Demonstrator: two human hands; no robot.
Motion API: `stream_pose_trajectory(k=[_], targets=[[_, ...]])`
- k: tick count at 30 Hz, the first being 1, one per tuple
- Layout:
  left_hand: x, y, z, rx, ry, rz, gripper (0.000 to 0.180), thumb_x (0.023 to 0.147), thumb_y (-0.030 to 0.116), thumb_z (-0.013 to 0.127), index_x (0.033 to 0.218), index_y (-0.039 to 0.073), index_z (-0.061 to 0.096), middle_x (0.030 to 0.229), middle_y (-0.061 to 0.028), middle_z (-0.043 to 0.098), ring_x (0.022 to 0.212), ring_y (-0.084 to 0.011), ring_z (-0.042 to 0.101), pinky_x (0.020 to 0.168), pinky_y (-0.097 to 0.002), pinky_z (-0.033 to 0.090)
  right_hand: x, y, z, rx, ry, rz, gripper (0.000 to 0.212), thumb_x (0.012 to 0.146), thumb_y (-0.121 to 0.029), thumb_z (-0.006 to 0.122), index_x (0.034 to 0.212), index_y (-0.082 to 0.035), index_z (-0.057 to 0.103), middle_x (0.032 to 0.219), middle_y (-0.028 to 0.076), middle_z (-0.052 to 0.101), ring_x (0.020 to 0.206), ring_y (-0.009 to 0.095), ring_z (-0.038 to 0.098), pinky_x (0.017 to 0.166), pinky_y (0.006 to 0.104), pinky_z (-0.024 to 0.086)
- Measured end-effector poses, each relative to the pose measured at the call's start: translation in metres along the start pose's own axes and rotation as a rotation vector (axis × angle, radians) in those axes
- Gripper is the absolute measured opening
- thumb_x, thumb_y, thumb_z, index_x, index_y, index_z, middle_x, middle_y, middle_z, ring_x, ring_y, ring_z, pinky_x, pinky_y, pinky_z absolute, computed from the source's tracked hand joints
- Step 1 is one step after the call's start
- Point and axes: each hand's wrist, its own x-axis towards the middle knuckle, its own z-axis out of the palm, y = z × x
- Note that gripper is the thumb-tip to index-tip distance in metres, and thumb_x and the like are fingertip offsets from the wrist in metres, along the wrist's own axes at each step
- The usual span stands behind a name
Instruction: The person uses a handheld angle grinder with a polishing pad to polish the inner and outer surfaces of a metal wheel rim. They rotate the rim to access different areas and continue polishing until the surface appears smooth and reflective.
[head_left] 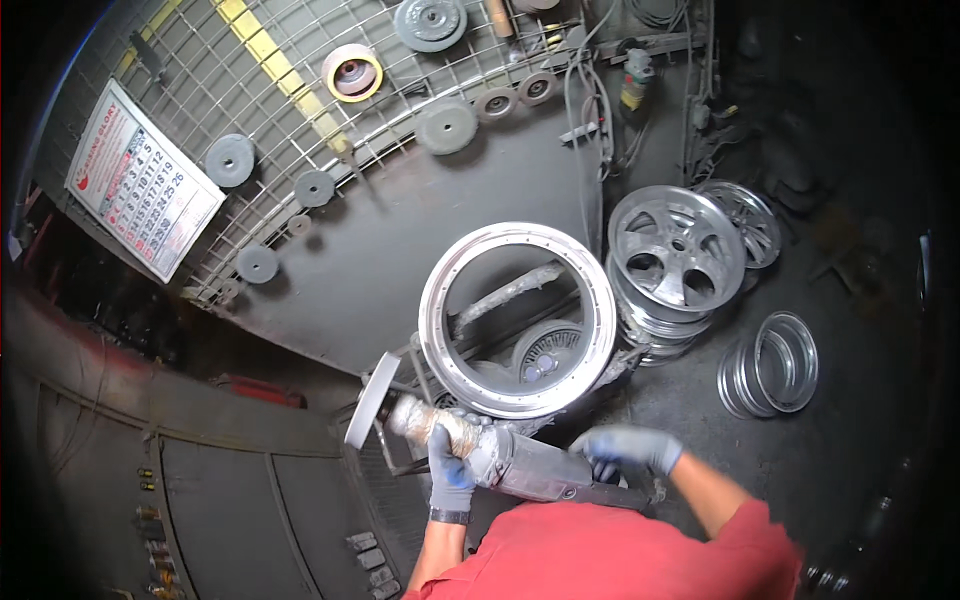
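Grey grinder [545, 468], lower centre: likely heavy, rigid. Your left hand [451, 480] grips its wrapped neck [463, 431], a sound hold; right hand [630, 447]: grip unclear.

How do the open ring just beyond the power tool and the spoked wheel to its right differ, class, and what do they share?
The ring has an open middle; the wheel has a spoked centre. Small dark dots circle the ring's face; the wheel's rim shows none clearly. The wheel tops a stack, while the ring is left of it. Both are round and silvery.
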Motion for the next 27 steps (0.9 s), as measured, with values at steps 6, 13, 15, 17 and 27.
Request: stream_pose_trajectory(k=[6, 13, 15, 17, 27], targets=[[0.093, -0.058, 0.031, 0.065, -0.086, -0.263, 0.032, 0.103, 0.029, 0.074, 0.121, 0.004, 0.066, 0.101, -0.0101, 0.072, 0.096, -0.0234, 0.073, 0.093, -0.0398, 0.062, -0.055, 0.002, 0.063, 0.1, 0.384, -0.263, 0.1, 0.089, -0.042, 0.087, 0.163, -0.002, 0.034, 0.146, 0.019, 0.06, 0.135, 0.029, 0.059, 0.115, 0.0417, 0.046], [0.162, -0.104, 0.185, 0.38, -0.235, -0.403, 0.031, 0.092, 0.017, 0.083, 0.115, 0.004, 0.066, 0.097, -0.006, 0.074, 0.085, -0.0166, 0.074, 0.081, -0.0368, 0.062, -0.105, -0.039, 0.018, 0.841, 0.426, -0.341, 0.077, 0.096, -0.01, 0.073, 0.162, -0.005, 0.034, 0.115, 0.017, 0.069, 0.083, 0.02, 0.072, 0.069, 0.0349, 0.061], [0.173, -0.115, 0.22, 0.471, -0.232, -0.399, 0.029, 0.092, 0.016, 0.081, 0.113, 0.003, 0.067, 0.097, -0.0064, 0.074, 0.084, -0.0169, 0.074, 0.079, -0.0359, 0.061, -0.112, -0.049, 0.003, 1.036, 0.439, -0.384, 0.077, 0.096, -0.012, 0.072, 0.163, -0.009, 0.032, 0.105, 0.018, 0.069, 0.08, 0.023, 0.073, 0.066, 0.0393, 0.063], [0.182, -0.131, 0.244, 0.508, -0.226, -0.402, 0.028, 0.092, 0.016, 0.08, 0.112, 0.001, 0.067, 0.095, -0.0079, 0.074, 0.079, -0.0179, 0.073, 0.074, -0.0363, 0.061, -0.116, -0.053, -0.003, 1.169, 0.465, -0.373, 0.061, 0.105, -0.024, 0.065, 0.158, -0.011, 0.038, 0.1, 0.019, 0.069, 0.078, 0.024, 0.073, 0.063, 0.0438, 0.065], [0.199, -0.153, 0.242, 0.494, -0.256, -0.578, 0.036, 0.09, 0.018, 0.08, 0.115, -0.006, 0.07, 0.1, -0.0122, 0.075, 0.083, -0.0208, 0.074, 0.077, -0.0378, 0.062, -0.12, -0.084, 0.017, 1.282, 0.621, -0.218, 0.05, 0.111, -0.032, 0.056, 0.154, -0.011, 0.041, 0.093, 0.016, 0.068, 0.073, 0.021, 0.069, 0.057, 0.0377, 0.063]])
